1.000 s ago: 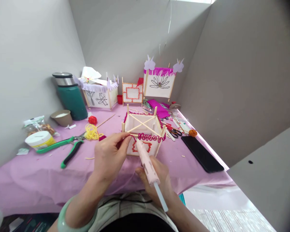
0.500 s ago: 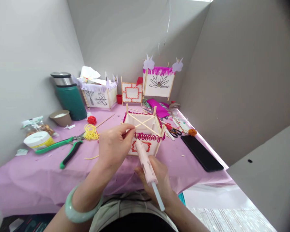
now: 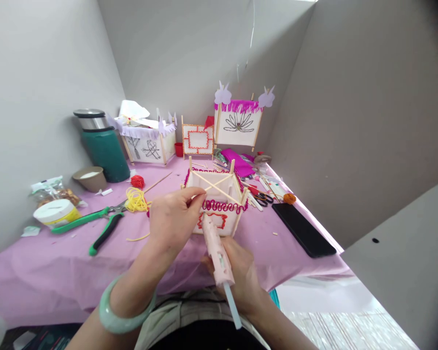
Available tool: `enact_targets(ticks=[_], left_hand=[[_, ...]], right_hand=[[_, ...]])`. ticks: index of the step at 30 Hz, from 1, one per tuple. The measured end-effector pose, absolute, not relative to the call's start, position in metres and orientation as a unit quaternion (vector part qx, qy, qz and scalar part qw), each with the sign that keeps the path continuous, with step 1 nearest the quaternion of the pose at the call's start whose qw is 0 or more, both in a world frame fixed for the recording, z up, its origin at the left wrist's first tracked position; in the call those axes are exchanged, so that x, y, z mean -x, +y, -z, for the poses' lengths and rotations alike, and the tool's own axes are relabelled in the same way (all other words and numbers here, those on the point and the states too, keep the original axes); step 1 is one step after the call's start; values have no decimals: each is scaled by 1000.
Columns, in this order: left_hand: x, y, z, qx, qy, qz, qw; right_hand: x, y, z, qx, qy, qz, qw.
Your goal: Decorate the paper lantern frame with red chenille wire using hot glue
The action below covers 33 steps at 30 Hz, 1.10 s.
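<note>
A pale pink hot glue gun [image 3: 213,245] is gripped in my right hand [image 3: 241,267], its nozzle up against the near wall of a small box-shaped lantern frame [image 3: 219,221]. A translucent glue stick [image 3: 232,306] pokes out of the gun's back end. The frame has white panels, wooden corner sticks, crossed sticks over its top, wavy magenta yarn [image 3: 222,207] along the rim and an orange-red yarn outline on the near panel. At the near left rim, my left hand [image 3: 175,216] is closed in a pinch; its fingers hide what they hold.
Green-handled pliers [image 3: 109,233], yellow yarn [image 3: 136,199], a white tub [image 3: 56,213] and a teal flask [image 3: 105,153] lie left. Right are a black phone [image 3: 302,228] and scissors [image 3: 263,199]. Decorated lanterns [image 3: 239,124] stand at the back.
The glue gun has shifted slightly left and down, its nozzle now lower on the near panel. My left hand stays pinched at the rim. The view has drifted a little.
</note>
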<state>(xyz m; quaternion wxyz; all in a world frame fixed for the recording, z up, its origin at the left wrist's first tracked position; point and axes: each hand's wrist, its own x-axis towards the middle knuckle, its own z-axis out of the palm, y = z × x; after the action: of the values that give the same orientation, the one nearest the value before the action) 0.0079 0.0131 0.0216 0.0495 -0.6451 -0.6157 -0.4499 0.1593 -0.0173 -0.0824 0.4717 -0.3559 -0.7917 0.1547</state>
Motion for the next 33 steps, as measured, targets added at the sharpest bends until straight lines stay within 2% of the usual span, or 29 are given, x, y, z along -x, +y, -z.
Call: enact_targets(ticks=[8,22,33], left_hand=[[-7,13,-23,636,-621,455,53],[-8,11,-25,635,-626,451,37],[-7,7,-24,632,-623,460,33]], right_hand=[[-160,-15,73,355,-781,-156,490],[-152,-6,73,386,-787,-157,455],[-152,-8,72,386,-773,-145,482]])
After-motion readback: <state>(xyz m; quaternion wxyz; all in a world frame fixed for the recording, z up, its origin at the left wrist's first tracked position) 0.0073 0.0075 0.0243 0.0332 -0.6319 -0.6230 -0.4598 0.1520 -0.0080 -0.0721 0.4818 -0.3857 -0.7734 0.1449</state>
